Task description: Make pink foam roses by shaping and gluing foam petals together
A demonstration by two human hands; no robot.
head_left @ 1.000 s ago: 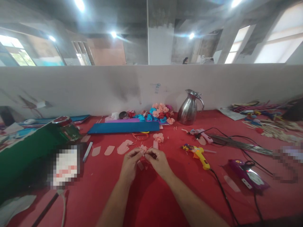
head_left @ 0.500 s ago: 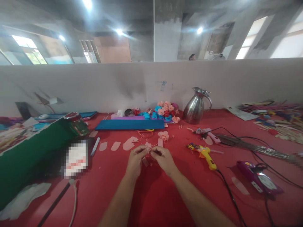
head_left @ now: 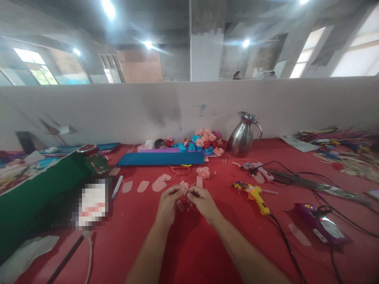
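Note:
Between my two hands is a small pink crepe-paper flower, partly covered by the fingers. My left hand is closed, pinching its left side between thumb and fingertips. My right hand is also closed, with thumb and fingers pressed on its right side. A finished-looking pink paper rose lies just beyond the hands, above a pink paper strip. To the left lie cut pink petals and a small pile of petals. Pink scraps show beneath the fingers.
A yellow glue gun with a black cord lies right, near a purple power strip and metal wires. Behind are a blue paper stack, paper roses and a steel jug. A green board stands left.
The camera view has shifted slightly, so the table sits a little lower and to the left. Both hands keep their pinch, and slightly more of the pink paper shows above the fingertips.

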